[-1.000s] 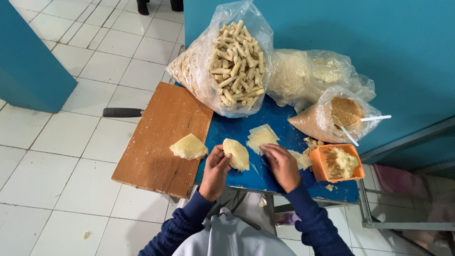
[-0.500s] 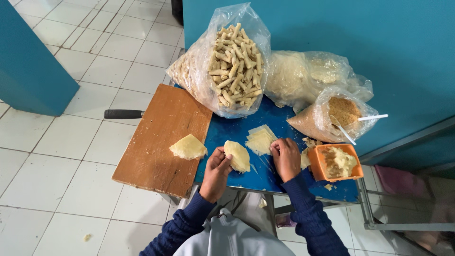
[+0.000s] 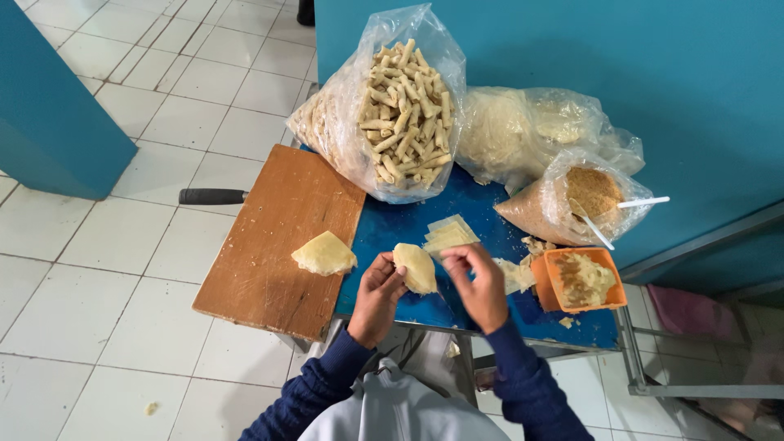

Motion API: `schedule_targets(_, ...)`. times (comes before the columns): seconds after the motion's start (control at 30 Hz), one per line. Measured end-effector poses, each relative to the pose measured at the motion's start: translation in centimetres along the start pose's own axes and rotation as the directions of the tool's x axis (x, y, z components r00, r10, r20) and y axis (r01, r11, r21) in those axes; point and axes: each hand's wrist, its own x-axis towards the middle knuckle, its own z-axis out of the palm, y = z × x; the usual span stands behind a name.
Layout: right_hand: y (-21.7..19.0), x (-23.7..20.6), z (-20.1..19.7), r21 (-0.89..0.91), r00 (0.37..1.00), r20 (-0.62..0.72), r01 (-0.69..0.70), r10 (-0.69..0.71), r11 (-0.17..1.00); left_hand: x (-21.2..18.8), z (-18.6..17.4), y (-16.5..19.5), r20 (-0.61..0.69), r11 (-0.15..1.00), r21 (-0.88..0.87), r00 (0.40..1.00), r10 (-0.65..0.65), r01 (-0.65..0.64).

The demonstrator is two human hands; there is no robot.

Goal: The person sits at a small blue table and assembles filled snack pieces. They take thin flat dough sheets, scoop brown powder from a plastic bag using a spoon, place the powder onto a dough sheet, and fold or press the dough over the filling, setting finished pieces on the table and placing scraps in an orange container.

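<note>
My left hand (image 3: 376,296) holds a pale folded dough wrapper (image 3: 416,267) over the front of the blue table (image 3: 398,224). My right hand (image 3: 479,283) is beside it, fingers curled at the wrapper's right edge, just below a stack of flat square wrappers (image 3: 448,234). A finished folded piece (image 3: 324,254) lies on the wooden cutting board (image 3: 272,237) to the left. An orange tub of crumbly filling (image 3: 582,279) stands right of my right hand.
A big clear bag of rolled sticks (image 3: 394,114) stands at the table's back, with a bag of pale sheets (image 3: 523,135) and a bag of brown crumbs with a white spoon (image 3: 581,198) beside it. A black knife handle (image 3: 212,196) pokes out behind the board. White tiled floor lies left.
My right hand moved left from near the orange tub to the wrapper held in my left hand. The wrapper now sits slightly higher between both hands.
</note>
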Motion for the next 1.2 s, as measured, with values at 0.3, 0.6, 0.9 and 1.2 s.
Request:
schedule_targets(0.3, 1.4, 0.1, -0.3, -0.212, 0.998, -0.05, 0.021, -0.032, 0.977, -0.6, 0.8, 4.1, -0.045, 0.941, 0.235, 0.965, 0.26, -0.243)
schedule_targets(0.6, 4.0, -0.2, 1.0, -0.432, 0.978, -0.006, 0.186, -0.209, 0.883, -1.1, -0.5, 11.1, 0.101, 0.071, 0.974, 0.691, 0.716, -0.217)
schedule_targets(0.9, -0.3, -4.5, -0.5, -0.337, 0.991, 0.042, 0.134, -0.127, 0.932, -2.2, -1.1, 11.8, 0.08, -0.235, 0.968, 0.771, 0.632, 0.092)
schedule_targets(1.2, 3.3, -5.2, -5.1, -0.714, 0.995, -0.08, -0.016, -0.059, 0.7, -4.0, 2.2, 8.2, 0.492, -0.097, 0.858, 0.752, 0.438, -0.505)
